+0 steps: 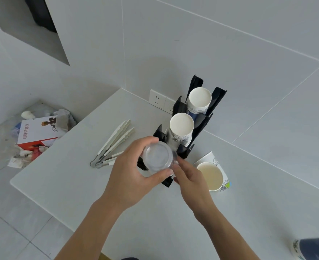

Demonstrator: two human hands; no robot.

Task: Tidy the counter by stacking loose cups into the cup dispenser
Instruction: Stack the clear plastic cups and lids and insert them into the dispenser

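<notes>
A black cup dispenser (201, 126) with three slanted slots stands on the white counter (80, 175). Its far slot holds a stack of paper cups (200, 99), its middle slot another stack (181, 126). My left hand (130, 171) grips a clear plastic cup (157, 158) over the near slot, mouth toward me. My right hand (188, 177) touches that cup's right rim with its fingertips. A loose paper cup (212, 175) lies on its side just right of my right hand.
White tongs (113, 145) lie on the counter left of the dispenser. A wall socket (159, 100) sits behind it. Beyond the counter's left edge, on the floor, is a bin of rubbish with a white and red box (36, 132).
</notes>
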